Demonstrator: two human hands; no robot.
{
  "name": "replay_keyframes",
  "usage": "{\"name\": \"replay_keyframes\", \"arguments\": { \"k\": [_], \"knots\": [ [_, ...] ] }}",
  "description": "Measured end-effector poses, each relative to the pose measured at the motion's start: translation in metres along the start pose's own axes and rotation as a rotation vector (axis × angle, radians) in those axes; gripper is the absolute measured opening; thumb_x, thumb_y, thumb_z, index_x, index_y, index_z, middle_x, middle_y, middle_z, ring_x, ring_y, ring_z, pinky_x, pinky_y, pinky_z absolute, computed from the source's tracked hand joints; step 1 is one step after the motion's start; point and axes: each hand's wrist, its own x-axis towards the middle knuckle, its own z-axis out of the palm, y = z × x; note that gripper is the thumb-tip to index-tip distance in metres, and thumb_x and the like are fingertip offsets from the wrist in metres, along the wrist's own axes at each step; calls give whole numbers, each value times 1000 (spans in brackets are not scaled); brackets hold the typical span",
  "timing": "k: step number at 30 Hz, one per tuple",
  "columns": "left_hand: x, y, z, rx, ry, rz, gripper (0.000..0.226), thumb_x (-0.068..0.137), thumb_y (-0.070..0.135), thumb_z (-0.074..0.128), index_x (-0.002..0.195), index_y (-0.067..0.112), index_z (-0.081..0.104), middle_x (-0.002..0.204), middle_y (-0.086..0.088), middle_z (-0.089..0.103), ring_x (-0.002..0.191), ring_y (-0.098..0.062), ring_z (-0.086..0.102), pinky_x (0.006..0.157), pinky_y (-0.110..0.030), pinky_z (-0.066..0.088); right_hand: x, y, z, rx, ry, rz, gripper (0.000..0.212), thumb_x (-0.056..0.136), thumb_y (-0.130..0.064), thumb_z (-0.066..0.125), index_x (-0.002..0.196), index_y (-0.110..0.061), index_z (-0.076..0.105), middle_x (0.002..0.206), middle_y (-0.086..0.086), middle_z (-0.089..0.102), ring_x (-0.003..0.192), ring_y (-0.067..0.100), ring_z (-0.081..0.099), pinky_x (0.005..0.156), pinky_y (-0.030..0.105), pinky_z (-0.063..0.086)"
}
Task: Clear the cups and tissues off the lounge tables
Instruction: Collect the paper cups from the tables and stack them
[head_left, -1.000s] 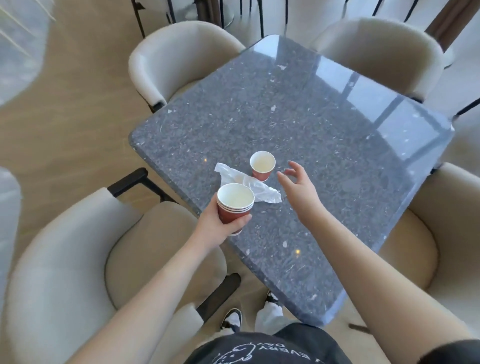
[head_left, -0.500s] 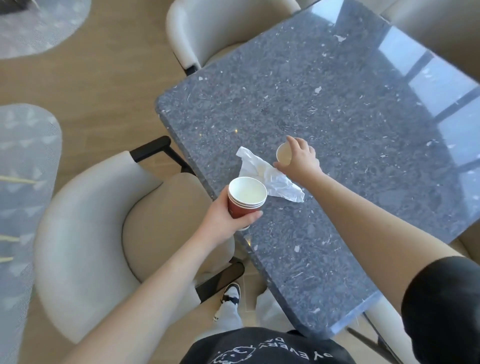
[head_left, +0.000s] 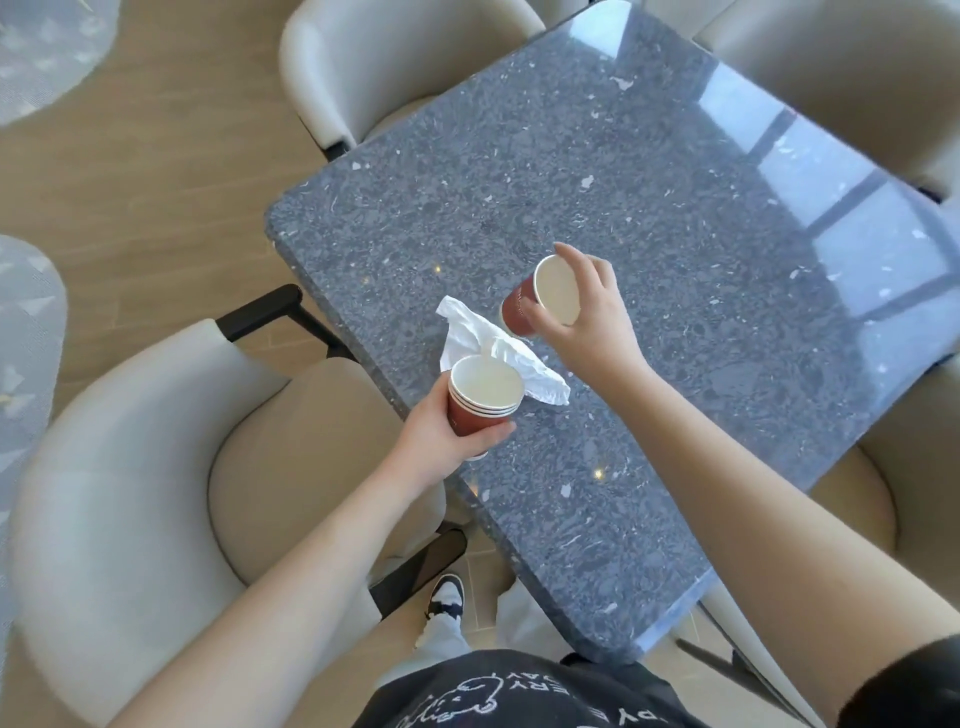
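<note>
We see a red paper cup (head_left: 540, 301) in the right hand (head_left: 587, 317). The hand grips it around the rim and side, and the cup is tilted so its white inside faces us. It is lifted just above the desk (head_left: 675, 208), and we cannot tell if its bottom edge touches the top. Just beside it lies a crumpled white tissue (head_left: 493, 358), flat on the desk near the edge closest to us. The left hand (head_left: 441, 441) is wrapped around a stack of red cups (head_left: 485, 397), with the fingers curled round the side. We can count several white rims, one inside the other, and the top cup looks empty. The stack is upright and sits over the near end of the tissue, at the edge of the desk. The desk is dark grey and speckled like stone, and its shiny top shows window light on the far right side. Cream chairs stand around it: one chair (head_left: 171, 467) on the left under our left arm, one at the top (head_left: 374, 62), and more on the right. Below we see a black shirt (head_left: 519, 696) with white print, and one black and white shoe (head_left: 447, 597) on the wooden floor (head_left: 145, 208).
</note>
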Motion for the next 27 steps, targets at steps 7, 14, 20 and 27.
{"name": "replay_keyframes", "arguments": {
  "k": [7,14,20,27],
  "knots": [
    [-6,-1,1,33,-94,46,63,76,38,91,124,40,51,112,27,65,97,25,57,75,2,43,-59,-38,-23,158,-44,32,51,95,-40,66,142,-34,48,133,-10,50,119,-1,45,95,8,31],
    [-32,-7,-12,0,-148,111,73,63,58,85,127,44,52,115,22,69,103,9,64,83,-12,50,-105,-52,-7,46,-171,56,50,95,-38,66,142,-34,50,128,-9,50,115,0,45,92,16,34],
    [-56,-18,-26,50,-210,137,62,60,52,86,113,47,54,104,17,70,93,12,65,72,-8,47,-147,-66,25,-56,-284,37,61,94,-49,62,149,-34,41,150,-10,39,138,7,37,110,26,30],
    [-72,-19,-34,164,-276,238,67,70,29,89,125,37,50,100,26,62,92,6,60,67,-3,44,-197,-72,59,-49,-180,100,60,100,-52,51,154,-34,33,158,-12,31,146,12,28,119,34,26]
  ]
}}
